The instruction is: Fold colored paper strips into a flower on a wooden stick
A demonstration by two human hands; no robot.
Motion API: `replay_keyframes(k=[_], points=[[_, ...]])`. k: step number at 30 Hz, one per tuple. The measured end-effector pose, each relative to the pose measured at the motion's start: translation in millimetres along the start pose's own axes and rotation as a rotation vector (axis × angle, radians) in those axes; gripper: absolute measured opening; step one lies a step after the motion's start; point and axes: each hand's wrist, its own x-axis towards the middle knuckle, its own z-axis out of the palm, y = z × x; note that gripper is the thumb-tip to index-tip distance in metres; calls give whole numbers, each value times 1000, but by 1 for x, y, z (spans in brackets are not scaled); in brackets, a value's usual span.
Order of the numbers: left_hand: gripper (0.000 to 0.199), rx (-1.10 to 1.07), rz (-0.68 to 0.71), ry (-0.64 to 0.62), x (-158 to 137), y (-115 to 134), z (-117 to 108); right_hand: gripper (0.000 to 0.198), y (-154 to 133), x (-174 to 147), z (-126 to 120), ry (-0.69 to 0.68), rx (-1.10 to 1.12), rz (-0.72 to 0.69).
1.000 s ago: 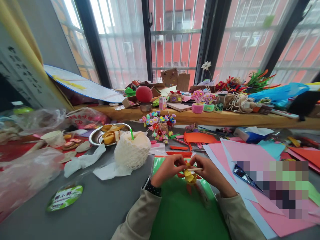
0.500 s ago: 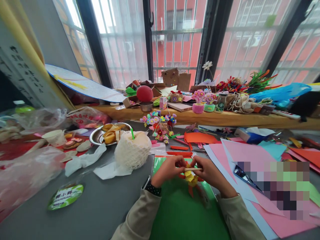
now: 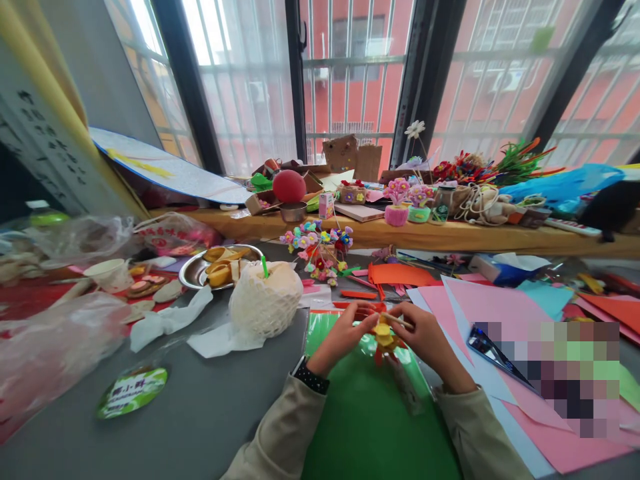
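Two-handed work in the head view: the left hand (image 3: 345,339) has thumb and fingers closed on the upper part of a yellow-and-orange paper piece (image 3: 384,339), while the right hand (image 3: 424,339) pinches a pale stick (image 3: 400,321) right beside it. That paper piece sits between the hands, over the near-centre of a green mat (image 3: 375,427); whether it touches the surface, I can't tell. Over on the left, a netted coconut (image 3: 265,303) sports a green straw (image 3: 265,267)! Pink paper (image 3: 493,303) spreads at right, a phone (image 3: 493,353) lying on top.
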Motion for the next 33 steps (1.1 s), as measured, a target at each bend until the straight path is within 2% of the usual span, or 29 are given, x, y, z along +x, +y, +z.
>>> replay_keyframes(k=[3,6,13,21,28,33], points=[[50,-159,-30,-100,2,-6,4,13,2,0,-1,118,22,60],[62,-231,-9,-156,3,-10,7,16,1,0,-1,113,48,76],[49,-217,12,-112,3,-12,5,27,1,-1,-4,-33,101,-12],[39,-202,-36,-78,4,-14,5,24,1,0,-7,-97,109,27],[35,-177,-72,-74,2,-8,6,20,0,0,-5,-111,40,18],[34,-154,-136,-26,3,-10,7,15,-3,1,5,-54,-95,34]])
